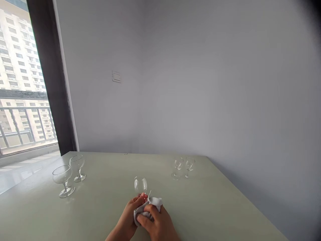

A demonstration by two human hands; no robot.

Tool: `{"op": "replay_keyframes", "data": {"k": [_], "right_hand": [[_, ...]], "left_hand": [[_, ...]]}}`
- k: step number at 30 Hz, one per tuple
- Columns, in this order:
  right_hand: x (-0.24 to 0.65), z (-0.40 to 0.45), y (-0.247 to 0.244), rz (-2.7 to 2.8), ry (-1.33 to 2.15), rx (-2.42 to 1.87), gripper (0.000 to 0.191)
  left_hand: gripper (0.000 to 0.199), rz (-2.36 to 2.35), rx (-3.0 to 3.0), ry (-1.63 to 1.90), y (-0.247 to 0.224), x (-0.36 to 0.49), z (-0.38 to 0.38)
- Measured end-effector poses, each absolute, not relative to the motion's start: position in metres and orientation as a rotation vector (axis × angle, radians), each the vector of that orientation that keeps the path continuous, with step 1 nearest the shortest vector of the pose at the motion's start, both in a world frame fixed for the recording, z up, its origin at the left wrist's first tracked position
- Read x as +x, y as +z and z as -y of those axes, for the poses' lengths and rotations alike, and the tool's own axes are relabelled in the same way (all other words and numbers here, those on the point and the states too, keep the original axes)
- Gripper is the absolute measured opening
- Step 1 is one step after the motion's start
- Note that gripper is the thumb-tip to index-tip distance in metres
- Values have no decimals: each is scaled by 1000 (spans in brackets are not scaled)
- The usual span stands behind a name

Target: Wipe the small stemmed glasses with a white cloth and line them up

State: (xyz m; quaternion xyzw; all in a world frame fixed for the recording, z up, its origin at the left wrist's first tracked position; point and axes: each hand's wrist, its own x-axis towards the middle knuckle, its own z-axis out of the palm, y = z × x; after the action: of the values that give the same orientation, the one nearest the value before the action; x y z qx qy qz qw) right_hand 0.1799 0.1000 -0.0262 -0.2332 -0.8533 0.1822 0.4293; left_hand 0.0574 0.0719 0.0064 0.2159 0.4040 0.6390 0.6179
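A clear stemmed glass (140,184) is held upright low in the middle of the head view. My left hand (131,212) is closed round its stem, just below the bowl. Bunched in the fingers of my right hand (159,222) is a white cloth (155,202), pressed against the lower part of the glass beside my left hand. The cloth and fingers hide the base of the glass.
Two stemmed glasses, one nearer (62,174) and one behind (77,163), stand at the left on the pale green table (107,187). Two smaller glasses (178,164) (190,164) stand at the back right. Walls border the table behind and right; a window is at left.
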Motion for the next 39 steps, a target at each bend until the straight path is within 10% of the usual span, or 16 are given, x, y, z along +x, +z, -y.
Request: {"op": "replay_keyframes", "data": {"k": [14,27,32,39], "right_hand": [[185,-102,5,924,1976,-371,27],[170,-97,-2,512,2305,-620,30],[179,-101,-9,1136,2044,-882,46],[196,-102,5,2054,682,-1056,18]], "left_hand": [[4,-517,262,1554,22,71,-61],[23,-1443,1148,1620,13,76,-61],[30,-1746,1189,1593,6,52,-70],[34,-1904,1180,1501,-1,34,-75]]}}
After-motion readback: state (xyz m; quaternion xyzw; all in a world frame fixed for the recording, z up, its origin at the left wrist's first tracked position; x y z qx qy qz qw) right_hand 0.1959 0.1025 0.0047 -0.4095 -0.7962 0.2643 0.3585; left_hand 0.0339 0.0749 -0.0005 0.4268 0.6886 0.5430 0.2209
